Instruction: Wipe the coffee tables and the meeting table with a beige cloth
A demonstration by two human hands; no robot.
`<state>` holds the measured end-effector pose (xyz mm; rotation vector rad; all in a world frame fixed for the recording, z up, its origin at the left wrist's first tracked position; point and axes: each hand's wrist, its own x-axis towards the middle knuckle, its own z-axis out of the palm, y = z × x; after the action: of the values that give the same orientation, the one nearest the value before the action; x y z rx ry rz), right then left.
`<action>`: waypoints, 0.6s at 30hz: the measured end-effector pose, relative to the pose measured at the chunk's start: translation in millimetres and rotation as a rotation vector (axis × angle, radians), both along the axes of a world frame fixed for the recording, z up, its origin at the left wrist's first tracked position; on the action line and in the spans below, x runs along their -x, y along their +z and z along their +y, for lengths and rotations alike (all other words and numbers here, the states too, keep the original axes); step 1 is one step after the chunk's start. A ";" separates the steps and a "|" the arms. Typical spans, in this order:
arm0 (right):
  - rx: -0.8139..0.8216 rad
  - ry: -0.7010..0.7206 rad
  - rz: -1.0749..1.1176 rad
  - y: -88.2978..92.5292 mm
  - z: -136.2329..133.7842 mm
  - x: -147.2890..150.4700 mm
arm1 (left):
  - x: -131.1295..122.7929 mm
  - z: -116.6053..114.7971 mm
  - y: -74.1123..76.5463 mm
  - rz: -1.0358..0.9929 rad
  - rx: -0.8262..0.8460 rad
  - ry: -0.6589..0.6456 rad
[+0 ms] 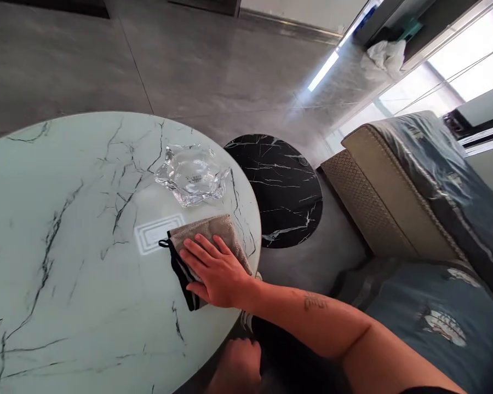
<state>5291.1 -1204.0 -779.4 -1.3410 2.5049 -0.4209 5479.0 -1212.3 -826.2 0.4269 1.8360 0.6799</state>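
Note:
My right hand [216,271] lies flat on a folded brown cloth [213,223], palm down with the fingers spread. The cloth has a black edge and a small loop at its left corner. It rests on a round white marble-look table [86,219], near the right rim. Just beyond the cloth stands a clear, star-shaped glass dish [195,174], apart from it. Below the table edge, my left hand [238,364] is closed in a fist by my dark-clothed leg, with nothing visible in it.
A lower round black marble-look table [285,191] sits beside the white one on the right. A beige sofa [378,202] with dark blue-grey cushions [431,312] stands at the right. Grey floor [213,71] lies behind. A white plastic bag [386,57] is near the bright window.

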 end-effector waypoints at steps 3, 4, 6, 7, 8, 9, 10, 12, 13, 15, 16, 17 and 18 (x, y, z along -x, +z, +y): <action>-0.013 0.057 0.004 2.8 14.5 13.1 | 25.0 4.9 10.6 -0.026 0.067 0.066; -0.019 0.077 0.014 3.7 19.4 18.3 | 29.4 10.2 11.3 -0.033 0.062 0.094; -0.027 0.118 0.045 4.8 28.2 28.5 | 33.5 26.2 7.1 -0.043 0.031 0.133; -0.030 0.138 0.067 4.7 32.1 33.3 | 33.8 36.5 2.6 -0.038 0.010 0.154; -0.031 0.154 0.090 3.7 36.0 37.8 | 33.2 47.7 -3.3 -0.027 -0.008 0.180; -0.031 0.161 0.114 1.7 39.9 41.8 | 31.8 59.3 -9.8 -0.012 -0.021 0.210; -0.027 0.157 0.136 -1.3 44.2 45.7 | 29.4 70.5 -16.5 0.006 -0.030 0.237; -0.006 0.123 0.164 -9.8 54.2 52.7 | 21.1 90.0 -27.3 0.033 -0.017 0.256; 0.016 0.096 0.168 -14.5 59.9 56.1 | 15.1 97.7 -30.1 0.045 0.008 0.244; 0.068 0.042 0.159 -22.6 72.5 62.5 | 0.1 110.0 -27.8 0.065 0.098 0.188; 0.090 0.016 0.150 -25.3 78.9 65.6 | -7.6 115.5 -22.7 0.075 0.146 0.157; 0.102 -0.011 0.140 -26.9 85.2 68.5 | -14.7 121.1 -15.2 0.086 0.186 0.133; 0.106 -0.038 0.132 -27.5 91.1 71.2 | -20.3 127.0 -6.1 0.102 0.212 0.117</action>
<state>5219.9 -1112.9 -806.9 -1.4048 2.6526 -0.4944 5499.2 -1085.3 -832.3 0.2189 2.0184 0.5430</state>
